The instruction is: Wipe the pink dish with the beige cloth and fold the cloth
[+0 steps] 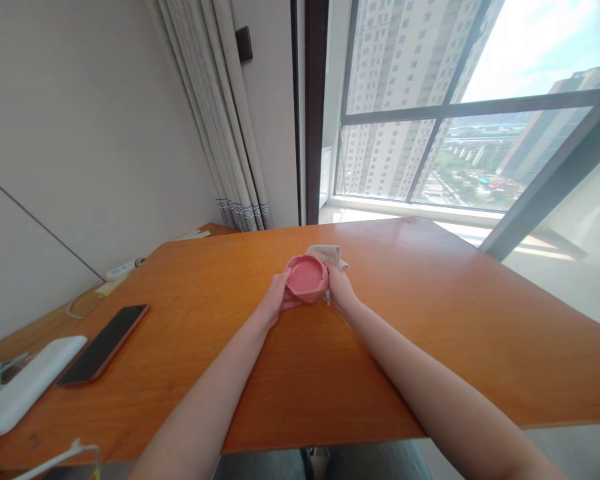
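A pink, faceted ashtray (307, 275) with a shallow round hollow is held over the middle of the wooden table, its open side tilted toward me. My left hand (279, 293) grips its left side, thumb at the rim and fingers underneath. On the opposite side, my right hand (338, 283) is closed around a pale cloth (325, 253) and presses it against the ashtray. The cloth bunches up behind the rim, and a corner hangs below the right hand. The right fingertips are hidden behind the ashtray and cloth.
At the left of the table (205, 373) lie a dark-screened phone (105, 343) and a white oblong device (35, 383). A white cable (65, 460) lies at the near left edge, a power strip (123, 269) beyond. Behind are a curtain (220, 120) and large windows.
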Demonstrator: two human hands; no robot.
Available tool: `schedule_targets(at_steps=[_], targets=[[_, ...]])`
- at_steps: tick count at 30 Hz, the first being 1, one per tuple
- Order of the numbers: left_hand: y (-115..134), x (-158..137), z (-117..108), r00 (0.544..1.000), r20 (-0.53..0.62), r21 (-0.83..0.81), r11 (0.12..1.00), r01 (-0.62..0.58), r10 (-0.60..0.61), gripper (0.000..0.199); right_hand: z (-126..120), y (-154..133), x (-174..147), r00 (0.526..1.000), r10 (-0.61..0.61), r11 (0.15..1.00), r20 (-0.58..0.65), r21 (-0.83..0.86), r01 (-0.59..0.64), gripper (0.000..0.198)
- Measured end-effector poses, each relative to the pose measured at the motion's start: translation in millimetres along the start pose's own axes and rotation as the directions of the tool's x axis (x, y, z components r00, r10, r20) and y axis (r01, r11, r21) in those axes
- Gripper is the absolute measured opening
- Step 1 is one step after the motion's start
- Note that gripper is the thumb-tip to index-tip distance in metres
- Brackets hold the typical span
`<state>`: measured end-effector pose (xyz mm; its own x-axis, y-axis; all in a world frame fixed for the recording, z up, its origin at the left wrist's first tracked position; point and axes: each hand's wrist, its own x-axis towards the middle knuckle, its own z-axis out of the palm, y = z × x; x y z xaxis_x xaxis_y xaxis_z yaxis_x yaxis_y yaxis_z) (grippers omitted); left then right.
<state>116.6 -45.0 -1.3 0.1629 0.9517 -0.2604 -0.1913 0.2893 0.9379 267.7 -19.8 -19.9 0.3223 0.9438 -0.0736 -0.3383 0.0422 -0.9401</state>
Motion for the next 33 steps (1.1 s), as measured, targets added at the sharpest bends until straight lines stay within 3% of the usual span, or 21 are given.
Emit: schedule_targets(at_steps=[5,12,15,19,23,25,28,33], targets=[[-2,4,-5,0.999,0.005,-0.004,0.999,0.04,-0.04,0.042,-2,-7,-3,0.997,0.01,0.987,0.07,-0.162,0.002,0.031],[-2,8,5,0.983,-0.16,-0.166,0.979,-0.121,0.094,0.048,19,0,-17,0.983,0.09,0.965,0.162,0.23,-0.126,0.028],[-2,8,5,0.97,-0.198,-0.173,0.969,-0.175,0.14,0.045,23,7,-19,0.987,0.103,0.953,0.124,0.271,-0.134,0.029],[1,3,1,0.997,-0.043,-0.072,0.995,-0.072,0.069,0.043,14,4,-10,0.994,0.079,0.981,0.081,0.168,-0.092,0.028],[2,-6,4,0.993,0.11,-0.065,0.997,0.037,-0.03,0.05,2,-9,-4,0.992,0.074,0.993,0.104,0.079,-0.083,0.023],[2,-7,6,0.999,0.052,-0.086,0.996,0.02,-0.016,0.047,3,-10,-6,0.989,0.092,0.991,0.113,0.088,-0.102,0.022],[1,-2,7,0.987,-0.134,-0.164,0.981,-0.107,0.085,0.042,12,-4,-13,0.987,0.105,0.981,0.118,0.151,-0.122,0.024],[2,10,-3,0.901,-0.3,-0.117,0.926,-0.36,0.313,0.029,24,9,-22,0.976,0.125,0.965,0.179,0.207,-0.162,0.026]])
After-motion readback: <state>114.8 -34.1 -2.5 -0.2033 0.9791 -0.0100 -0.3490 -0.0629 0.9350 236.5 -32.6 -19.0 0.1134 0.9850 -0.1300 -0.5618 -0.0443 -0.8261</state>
